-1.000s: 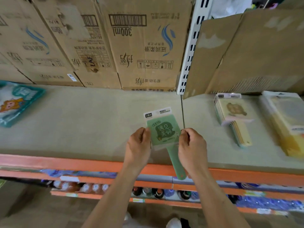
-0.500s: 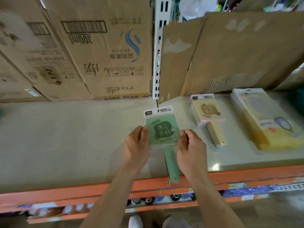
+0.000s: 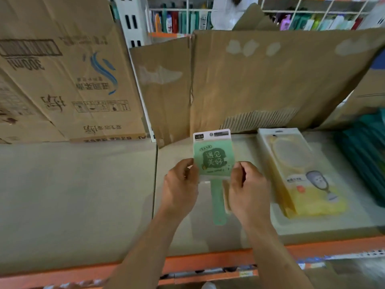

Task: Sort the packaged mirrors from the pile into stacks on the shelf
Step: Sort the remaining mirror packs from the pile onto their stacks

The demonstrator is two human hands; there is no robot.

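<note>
Both hands are holding one green packaged mirror (image 3: 212, 157) over the shelf (image 3: 73, 195), just right of frame centre. Left hand (image 3: 181, 184) is gripping the pack's left edge at 9 o'clock, fingers curled onto it. Right hand (image 3: 248, 188) is gripping the right edge at 3 o'clock, fingers curled the same way. Pack is facing the camera, white header card pointing to 12, green handle pointing to 6 between the two wrists. Cannot tell if it is touching anything below or hovering. A beige handle (image 3: 227, 197) is peeking out just beside the green handle, at its 3 o'clock, mostly hidden by the right hand. Stack of yellow packaged mirrors (image 3: 302, 174) is lying flat on the shelf at 3 o'clock of the right hand, near but apart. Blurry teal packs (image 3: 366, 155) are sitting further out at 3, by the frame edge. Printed cardboard boxes (image 3: 62, 80) are standing at 10 o'clock at the shelf back. Flattened cardboard sheet (image 3: 260, 80) is leaning at 12 to 1. Orange shelf lip (image 3: 208, 261) is running across at 6, under the forearms.
</note>
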